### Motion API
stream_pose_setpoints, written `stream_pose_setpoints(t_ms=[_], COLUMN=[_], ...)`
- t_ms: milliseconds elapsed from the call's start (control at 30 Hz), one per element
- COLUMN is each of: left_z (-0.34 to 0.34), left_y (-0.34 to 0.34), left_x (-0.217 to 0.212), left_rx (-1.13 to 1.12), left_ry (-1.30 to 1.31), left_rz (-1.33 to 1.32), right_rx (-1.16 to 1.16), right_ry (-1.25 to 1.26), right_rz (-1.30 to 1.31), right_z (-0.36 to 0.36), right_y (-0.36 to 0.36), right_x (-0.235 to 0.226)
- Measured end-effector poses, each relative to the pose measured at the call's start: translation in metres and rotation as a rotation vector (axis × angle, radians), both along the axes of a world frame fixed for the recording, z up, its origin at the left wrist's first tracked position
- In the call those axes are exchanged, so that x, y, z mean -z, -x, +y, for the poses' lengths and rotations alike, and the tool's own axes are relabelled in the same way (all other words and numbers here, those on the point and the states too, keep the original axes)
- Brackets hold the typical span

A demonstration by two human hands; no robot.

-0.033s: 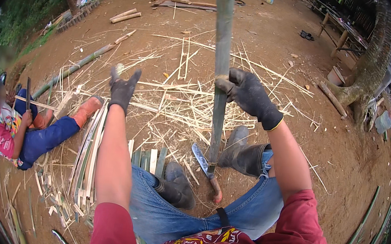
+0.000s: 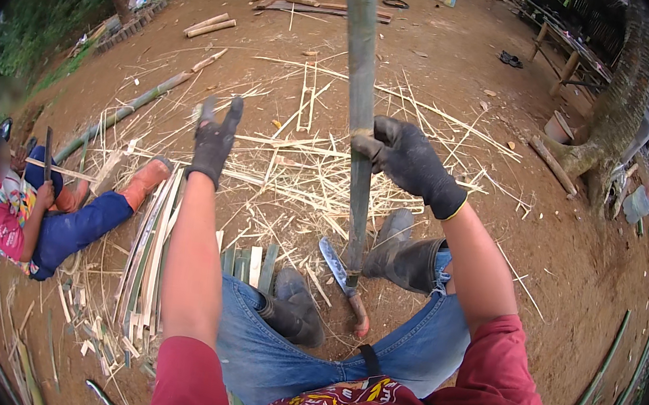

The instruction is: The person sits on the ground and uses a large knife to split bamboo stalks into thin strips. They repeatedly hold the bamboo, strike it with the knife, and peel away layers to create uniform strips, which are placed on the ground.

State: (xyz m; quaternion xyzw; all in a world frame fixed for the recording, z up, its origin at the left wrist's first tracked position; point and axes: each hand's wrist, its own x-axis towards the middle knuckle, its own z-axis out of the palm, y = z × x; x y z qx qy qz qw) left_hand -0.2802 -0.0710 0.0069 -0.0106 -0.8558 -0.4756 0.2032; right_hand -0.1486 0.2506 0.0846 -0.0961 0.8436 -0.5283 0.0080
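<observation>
A long grey-green bamboo pole stands nearly upright before me, its top leaning slightly left and running out of view. Wrapped round it at a joint is my right hand, in a dark glove. My left hand, gloved too, is raised to the left of the pole, fingers apart and nothing in it. By the pole's lower end, between my boots, lies a large knife with a wooden handle. Pale bamboo strips and shavings are strewn over the ground beyond.
At the left a seated person holds a blade and a strip. Split bamboo lengths lie beside my left leg. A long bamboo pole rests on the ground farther off. A tree trunk rises at the right near a bamboo bench.
The bamboo pole's top has tilted to the left, and my right hand has shifted slightly left with it. My left hand has moved a little right and up.
</observation>
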Motion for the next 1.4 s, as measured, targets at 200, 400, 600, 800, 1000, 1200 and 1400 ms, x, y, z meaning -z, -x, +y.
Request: stream_pose_setpoints(t_ms=[200,400,600,800,1000,1200,1400], left_z=[0.102,0.117,0.132,0.136,0.141,0.134,0.133], left_y=[-0.098,-0.115,-0.133,-0.119,-0.12,-0.114,-0.105], left_x=[-0.094,-0.071,-0.055,-0.052,-0.049,-0.046,-0.039], left_rx=[0.728,0.564,0.638,0.584,0.6,0.587,0.669], left_ry=[-0.498,-0.403,-0.291,-0.201,-0.128,-0.144,-0.206], left_rz=[0.157,0.176,0.097,0.188,0.238,0.178,0.115], right_rx=[-0.109,0.093,0.034,0.197,0.384,0.471,0.145], right_ry=[-0.187,-0.145,-0.213,-0.417,0.027,0.521,0.339], right_rz=[0.012,0.457,0.636,0.908,0.755,0.841,0.617], right_z=[-0.027,-0.021,0.003,0.012,0.029,0.049,0.032], right_y=[-0.019,-0.017,-0.018,-0.008,0.002,0.002,-0.004], right_x=[0.001,-0.026,-0.023,-0.023,-0.02,-0.034,-0.039])
